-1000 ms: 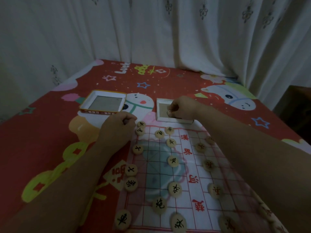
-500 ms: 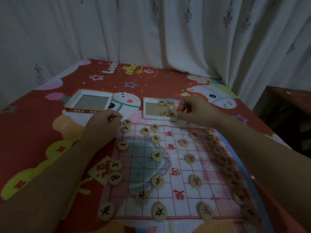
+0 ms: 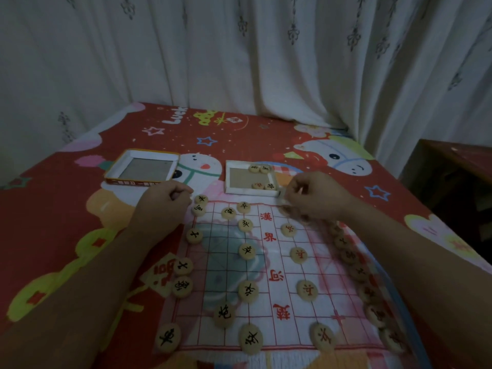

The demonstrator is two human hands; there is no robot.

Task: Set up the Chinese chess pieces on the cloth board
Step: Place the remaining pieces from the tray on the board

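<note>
The white cloth board (image 3: pixel 282 296) with a red grid lies on the table in front of me. Round wooden pieces with black characters (image 3: pixel 247 251) stand on its left half. Red-character pieces (image 3: pixel 298 255) stand on its right half, and more line the right edge beside my forearm. My left hand (image 3: pixel 165 206) is a closed fist at the board's far left corner, touching two black pieces (image 3: pixel 199 205). At the far right corner, just in front of the box tray, my right hand (image 3: pixel 311 198) is pinched on what looks like a small pale piece, mostly hidden by the fingers.
A small white box tray (image 3: pixel 229 179) beyond the board holds several loose pieces. Its lid (image 3: pixel 113 174) lies to the left, open side up. A red cartoon tablecloth (image 3: pixel 66 222) covers the table, with curtains behind it. Dark wooden furniture (image 3: pixel 452 171) stands at the right.
My right hand has come out of the box tray and moved right and toward me, to the board's far right corner. The left fist has stayed at the far left corner.
</note>
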